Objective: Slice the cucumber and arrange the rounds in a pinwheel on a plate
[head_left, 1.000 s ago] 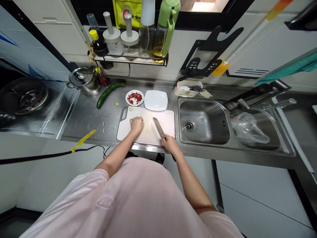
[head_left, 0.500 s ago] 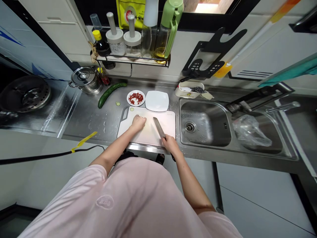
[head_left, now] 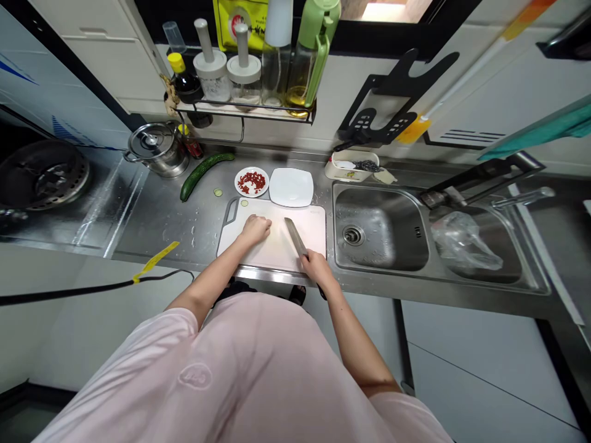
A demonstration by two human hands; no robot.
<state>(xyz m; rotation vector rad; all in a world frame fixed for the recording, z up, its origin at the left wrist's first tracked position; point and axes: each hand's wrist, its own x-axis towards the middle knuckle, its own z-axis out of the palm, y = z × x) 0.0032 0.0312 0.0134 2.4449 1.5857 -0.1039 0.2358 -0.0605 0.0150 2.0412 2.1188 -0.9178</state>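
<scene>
My left hand (head_left: 255,229) rests curled on a white plastic cutting board (head_left: 300,224), and anything beneath its palm is hidden. My right hand (head_left: 316,266) grips the handle of a steel kitchen knife (head_left: 295,236), whose blade lies angled over the board. A cucumber slice (head_left: 244,203) sits near the board's far edge, and another (head_left: 218,192) lies on the steel counter. Beyond them are a whole cucumber (head_left: 203,175), a small round plate of chopped red pieces (head_left: 252,183) and a bare white square plate (head_left: 290,187).
A steel pot (head_left: 157,149) and a stove burner (head_left: 44,175) stand at the left. A steel double sink (head_left: 381,231) lies at the right, with a plastic bag (head_left: 466,242) in its far basin. A shelf of bottles and jars (head_left: 244,111) stands behind the counter.
Both hands and the knife stay nearly in place on the board. The view has shifted only slightly.
</scene>
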